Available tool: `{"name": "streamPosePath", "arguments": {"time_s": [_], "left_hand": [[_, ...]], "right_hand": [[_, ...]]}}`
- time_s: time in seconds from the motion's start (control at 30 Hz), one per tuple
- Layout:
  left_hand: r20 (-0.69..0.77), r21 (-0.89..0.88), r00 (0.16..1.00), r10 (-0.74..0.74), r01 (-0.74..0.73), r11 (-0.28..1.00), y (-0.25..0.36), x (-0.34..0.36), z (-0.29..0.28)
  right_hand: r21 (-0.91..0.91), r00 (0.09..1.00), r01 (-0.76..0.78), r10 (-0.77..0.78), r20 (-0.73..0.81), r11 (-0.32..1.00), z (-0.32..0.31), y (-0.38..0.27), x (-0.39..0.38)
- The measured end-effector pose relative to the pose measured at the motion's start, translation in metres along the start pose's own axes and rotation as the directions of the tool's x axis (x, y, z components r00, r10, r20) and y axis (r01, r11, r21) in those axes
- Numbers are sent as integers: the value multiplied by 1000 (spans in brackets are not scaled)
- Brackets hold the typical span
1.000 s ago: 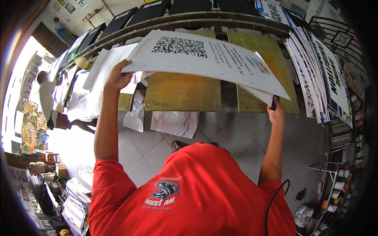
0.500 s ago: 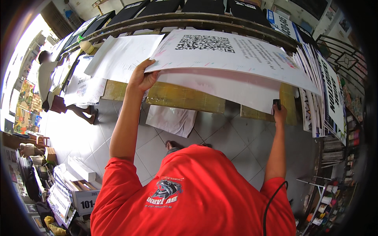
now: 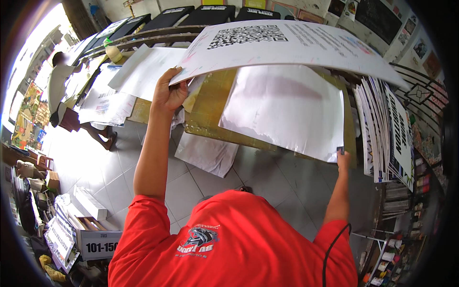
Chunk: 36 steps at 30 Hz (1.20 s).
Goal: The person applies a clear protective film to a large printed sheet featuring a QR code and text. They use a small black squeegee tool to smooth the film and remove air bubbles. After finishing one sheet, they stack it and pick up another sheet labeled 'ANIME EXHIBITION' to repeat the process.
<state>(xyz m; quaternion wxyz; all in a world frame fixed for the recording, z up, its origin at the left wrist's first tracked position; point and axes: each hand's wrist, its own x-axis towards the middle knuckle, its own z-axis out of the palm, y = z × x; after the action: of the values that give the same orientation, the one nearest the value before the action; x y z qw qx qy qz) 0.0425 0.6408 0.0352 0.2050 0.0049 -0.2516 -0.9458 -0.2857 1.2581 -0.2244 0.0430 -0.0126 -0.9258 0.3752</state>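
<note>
A large white printed board with a square black code is tilted up over the work table. My left hand grips its near left corner, thumb on top and fingers beneath. Under the raised board a glossy white sheet lies on the yellowish tabletop. At that sheet's near right corner, my right hand is closed around a small dark tool, whose exact kind is hard to make out. Part of the far side of the sheet is hidden by the board.
Another white sheet lies left of the board, near a bottle. Printed boards lean in a stack at the right. A person stands at the far left. A plastic-like sheet hangs below the table edge.
The printed board has been raised and shifted away and to the right, uncovering more of the white sheet and tabletop. My right hand has moved nearer with the dark tool.
</note>
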Motion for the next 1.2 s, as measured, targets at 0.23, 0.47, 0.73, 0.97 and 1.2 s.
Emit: {"name": "streamPosePath", "arguments": {"time_s": [0.23, 0.47, 0.73, 0.97, 1.2], "left_hand": [[211, -130, 963, 170, -145, 981, 104, -48, 14], [318, -295, 922, 220, -125, 947, 198, -193, 36], [174, -293, 901, 397, -338, 895, 274, -414, 34], [-189, 93, 739, 647, -642, 761, 255, -593, 7], [-453, 590, 315, 834, -595, 546, 140, -721, -65]], "right_hand": [[163, 951, 202, -153, -270, 966, -29, -104, 14], [991, 830, 93, -558, -22, 99, -9, -472, -121], [984, 685, -163, -726, 56, -77, 56, -696, -283], [834, -78, -536, -992, 104, 129, 167, -797, -308], [354, -568, -715, -796, 207, 603, 247, -774, -451]]}}
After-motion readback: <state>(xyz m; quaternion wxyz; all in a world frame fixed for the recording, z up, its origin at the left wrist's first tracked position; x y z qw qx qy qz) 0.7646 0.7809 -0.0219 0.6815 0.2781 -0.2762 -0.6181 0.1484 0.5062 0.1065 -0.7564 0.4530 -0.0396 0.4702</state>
